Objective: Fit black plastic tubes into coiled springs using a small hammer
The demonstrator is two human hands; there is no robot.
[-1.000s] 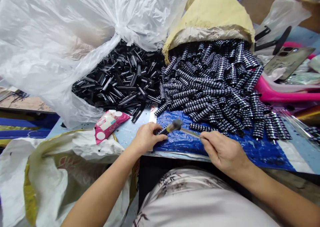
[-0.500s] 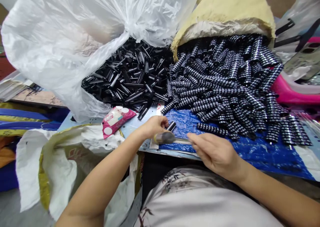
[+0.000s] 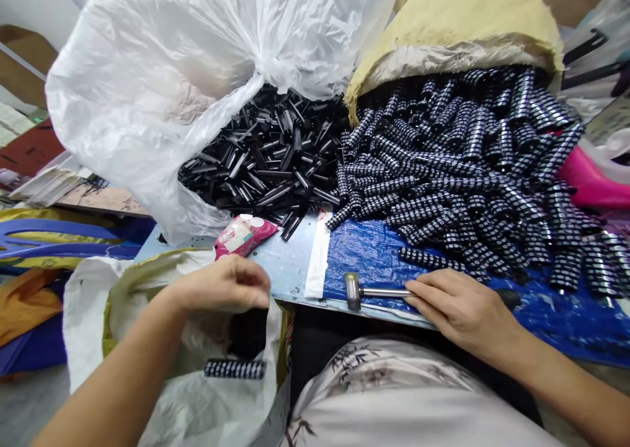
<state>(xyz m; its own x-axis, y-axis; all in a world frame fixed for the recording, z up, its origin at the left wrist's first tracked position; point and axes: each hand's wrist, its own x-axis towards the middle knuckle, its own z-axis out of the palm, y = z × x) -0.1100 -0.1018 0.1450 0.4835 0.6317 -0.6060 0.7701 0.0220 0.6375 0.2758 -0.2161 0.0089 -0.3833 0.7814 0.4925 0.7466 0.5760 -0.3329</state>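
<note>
My right hand (image 3: 457, 309) rests on the blue tarp (image 3: 374, 256) at the table's near edge, fingers closed round the handle of a small metal hammer (image 3: 352, 291). The hammer lies flat, its head pointing left. My left hand (image 3: 224, 286) hovers over the open white sack (image 3: 162, 407) left of the table, fingers loosely apart and holding nothing. Just below it, a black tube with white markings (image 3: 235, 369) sits in the sack's mouth.
A heap of patterned black tubes (image 3: 467, 165) spills from a tan sack (image 3: 457, 20) onto the tarp. Plain glossy black tubes (image 3: 268, 165) pour from a big clear plastic bag (image 3: 172, 73). A pink packet (image 3: 243, 234) lies by the table edge. Pink plastic (image 3: 590, 181) sits at the right.
My left hand left the tarp, swung left over the white sack and let go of a tube. My right hand lowered the hammer flat onto the tarp. The view shifted left.
</note>
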